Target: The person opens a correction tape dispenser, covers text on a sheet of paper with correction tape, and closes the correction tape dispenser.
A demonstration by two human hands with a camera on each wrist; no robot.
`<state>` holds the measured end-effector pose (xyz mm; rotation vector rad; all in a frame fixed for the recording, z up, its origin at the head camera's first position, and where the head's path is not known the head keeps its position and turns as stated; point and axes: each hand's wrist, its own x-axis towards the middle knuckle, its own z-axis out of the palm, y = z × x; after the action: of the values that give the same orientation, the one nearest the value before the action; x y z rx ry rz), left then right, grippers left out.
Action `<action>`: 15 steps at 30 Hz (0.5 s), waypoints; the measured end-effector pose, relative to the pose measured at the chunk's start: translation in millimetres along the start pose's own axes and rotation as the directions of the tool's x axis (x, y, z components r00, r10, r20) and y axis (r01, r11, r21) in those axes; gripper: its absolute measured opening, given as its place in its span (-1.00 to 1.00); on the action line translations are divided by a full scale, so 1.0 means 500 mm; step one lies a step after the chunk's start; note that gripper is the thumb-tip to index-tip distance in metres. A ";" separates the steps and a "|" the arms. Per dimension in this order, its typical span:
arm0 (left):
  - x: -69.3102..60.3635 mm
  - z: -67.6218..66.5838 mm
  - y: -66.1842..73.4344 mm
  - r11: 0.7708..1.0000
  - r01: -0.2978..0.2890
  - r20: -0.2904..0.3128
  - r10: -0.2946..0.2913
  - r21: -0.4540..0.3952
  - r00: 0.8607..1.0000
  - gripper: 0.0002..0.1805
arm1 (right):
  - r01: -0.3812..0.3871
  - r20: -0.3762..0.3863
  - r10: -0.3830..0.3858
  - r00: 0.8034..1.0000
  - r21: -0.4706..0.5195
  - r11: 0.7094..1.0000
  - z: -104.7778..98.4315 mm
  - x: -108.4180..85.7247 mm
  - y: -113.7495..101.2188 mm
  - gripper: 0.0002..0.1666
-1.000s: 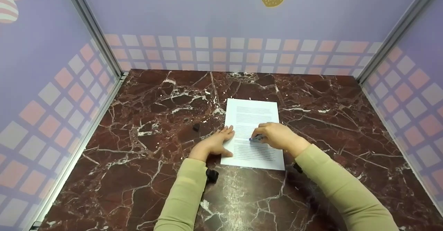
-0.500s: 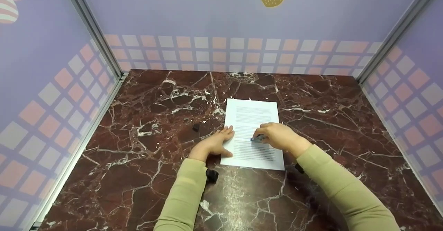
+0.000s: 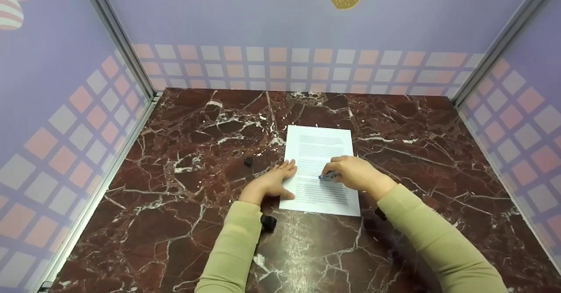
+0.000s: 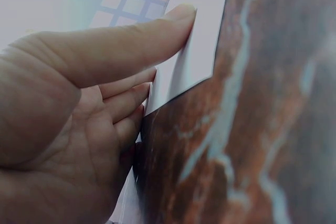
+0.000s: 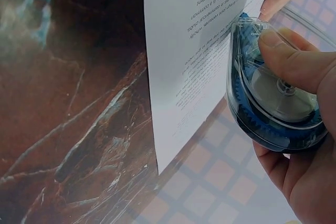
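A printed sheet of paper (image 3: 316, 152) lies on the dark red marbled table. My right hand (image 3: 354, 172) grips a correction tape dispenser (image 5: 278, 98) with a clear casing and blue gears inside. In the head view the dispenser's blue tip (image 3: 321, 177) meets the page among the middle lines of text; most of its body is hidden by the fingers. My left hand (image 3: 275, 181) rests on the sheet's left edge with fingers spread. In the left wrist view the thumb (image 4: 142, 45) presses on the white margin.
A small dark lump (image 3: 248, 161) sits on the table (image 3: 197, 240) left of the sheet. Purple panels with pink and white squares (image 3: 289, 67) stand at the back and both sides. Black straps show at both wrists.
My right hand has slid slightly to the right along the text line with the correction tape dispenser. The left hand and the sheet have stayed in place.
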<state>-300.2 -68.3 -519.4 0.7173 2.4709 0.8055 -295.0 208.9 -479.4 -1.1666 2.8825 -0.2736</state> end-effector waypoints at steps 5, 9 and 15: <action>0.000 0.000 0.001 1.000 0.000 0.003 0.000 -0.001 1.000 0.05 | 0.006 -0.002 -0.006 1.000 0.004 1.000 0.000 -0.001 0.002 -0.65; 0.000 0.000 0.001 1.000 0.002 0.003 -0.002 0.003 1.000 0.05 | 0.012 -0.007 -0.012 1.000 0.000 1.000 0.001 -0.002 0.004 -0.65; -0.001 -0.001 0.002 1.000 0.000 -0.002 0.000 -0.001 1.000 0.05 | 0.011 -0.013 -0.011 1.000 -0.006 1.000 0.000 -0.003 0.004 -0.65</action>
<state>-299.7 -68.2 -518.3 0.7164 2.4719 0.8081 -295.2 211.3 -479.9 -1.1859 2.8915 -0.2741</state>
